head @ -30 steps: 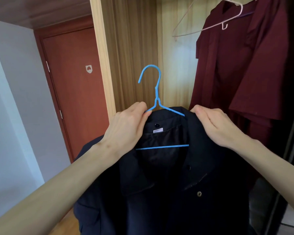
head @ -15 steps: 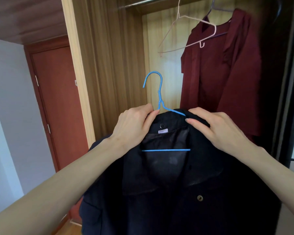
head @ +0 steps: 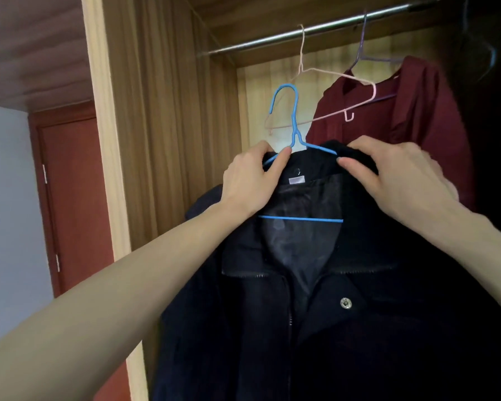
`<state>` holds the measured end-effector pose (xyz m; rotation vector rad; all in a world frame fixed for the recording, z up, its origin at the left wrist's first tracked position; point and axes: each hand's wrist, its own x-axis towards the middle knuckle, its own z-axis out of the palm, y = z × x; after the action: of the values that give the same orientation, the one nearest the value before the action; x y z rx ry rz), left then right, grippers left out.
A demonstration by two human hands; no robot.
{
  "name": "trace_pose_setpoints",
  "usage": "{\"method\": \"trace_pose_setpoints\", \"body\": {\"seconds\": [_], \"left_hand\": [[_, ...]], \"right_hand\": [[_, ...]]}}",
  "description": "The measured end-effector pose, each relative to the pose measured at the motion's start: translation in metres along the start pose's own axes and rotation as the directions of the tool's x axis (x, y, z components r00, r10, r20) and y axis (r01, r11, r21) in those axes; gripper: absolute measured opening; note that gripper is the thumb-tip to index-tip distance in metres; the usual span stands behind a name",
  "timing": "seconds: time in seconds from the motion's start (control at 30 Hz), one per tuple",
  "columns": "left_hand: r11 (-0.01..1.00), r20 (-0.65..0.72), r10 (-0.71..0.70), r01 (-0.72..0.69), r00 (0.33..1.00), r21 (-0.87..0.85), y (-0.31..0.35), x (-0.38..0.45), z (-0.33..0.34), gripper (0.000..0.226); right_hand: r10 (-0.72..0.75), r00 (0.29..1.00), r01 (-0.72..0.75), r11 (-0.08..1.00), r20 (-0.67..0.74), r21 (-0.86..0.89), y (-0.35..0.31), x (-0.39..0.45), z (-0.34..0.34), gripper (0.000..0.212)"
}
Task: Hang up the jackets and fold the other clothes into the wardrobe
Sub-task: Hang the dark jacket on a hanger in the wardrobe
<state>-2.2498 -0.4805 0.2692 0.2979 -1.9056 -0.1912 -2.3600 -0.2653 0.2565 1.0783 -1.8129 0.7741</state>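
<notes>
Blue hanger (head: 295,123): shoulders hidden inside the dark jacket (head: 344,328), only hook, neck & crossbar show. Jacket's lower part cut off by bottom edge. Left hand (head: 250,180) fingertips tucked behind the collar. Wardrobe's right side too dark to read.

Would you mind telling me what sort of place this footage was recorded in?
Probably a bedroom or hotel room, at an open wooden wardrobe: a metal hanging rail carries a maroon garment, and a red-brown door stands to the left.

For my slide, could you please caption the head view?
Both hands, left hand and right hand, lift a dark navy jacket on a blue wire hanger toward the wardrobe's metal rail.
</notes>
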Motion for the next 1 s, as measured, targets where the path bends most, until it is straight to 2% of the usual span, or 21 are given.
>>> {"method": "trace_pose_setpoints", "body": {"seconds": [0.13, 0.2, 0.33, 0.57, 0.87, 1.0], "left_hand": [[0.989, -0.014, 0.095, -0.096, 0.995, -0.111, -0.026, 0.03, 0.015, 0.029], [0.986, -0.009, 0.119, -0.119, 0.993, -0.113, -0.036, 0.043, 0.022, 0.04], [0.99, 0.002, 0.074, -0.073, 0.997, -0.119, -0.046, 0.071, 0.038, 0.066], [0.947, 0.082, 0.044, -0.016, 0.996, -0.32, -0.054, 0.131, 0.063, 0.07], [0.978, 0.126, 0.046, -0.019, 0.991, -0.209, -0.076, 0.2, 0.073, 0.075], [0.983, 0.102, 0.037, -0.017, 0.994, -0.182, -0.086, 0.218, 0.068, 0.077]], "right_hand": [[0.028, 0.998, -0.033, 0.994, -0.055, -0.1, -0.015, 0.039, 0.009, 0.038], [0.008, 0.996, -0.022, 0.986, -0.086, -0.164, -0.024, 0.058, 0.016, 0.037], [-0.021, 0.987, -0.025, 0.96, -0.161, -0.28, -0.038, 0.098, 0.035, 0.036], [-0.019, 0.974, -0.069, 0.924, -0.227, -0.375, -0.047, 0.182, 0.058, 0.03], [0.12, 0.977, -0.166, 0.946, -0.175, -0.277, -0.071, 0.288, 0.075, 0.025], [0.186, 0.966, -0.223, 0.951, -0.178, -0.214, -0.078, 0.315, 0.077, 0.016]]}}
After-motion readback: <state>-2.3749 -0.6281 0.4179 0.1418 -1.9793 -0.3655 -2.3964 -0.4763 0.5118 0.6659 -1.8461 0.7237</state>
